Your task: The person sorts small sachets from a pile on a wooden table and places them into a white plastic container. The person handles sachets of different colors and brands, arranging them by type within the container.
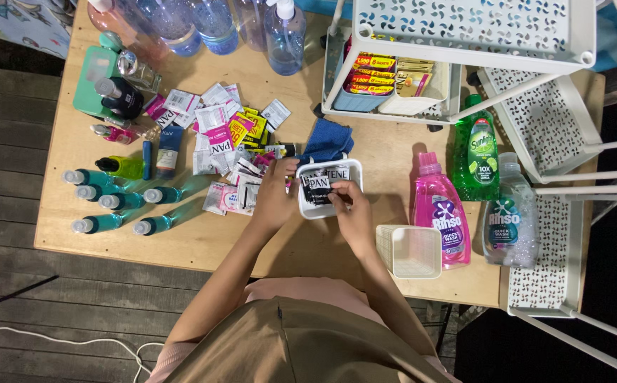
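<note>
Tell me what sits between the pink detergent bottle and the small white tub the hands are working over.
In the head view, only bare wooden table lies between the pink detergent bottle and the small white tub.

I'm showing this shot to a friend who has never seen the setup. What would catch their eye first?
Probably the two hands at the table's middle: the right hand and left hand meet over a small white tray holding dark sachets. Next, the scatter of sachets spread to the left of it, above a row of teal bottles lying on their sides. On the right, a bright pink bottle and a green bottle lie beside a white rack.
</note>
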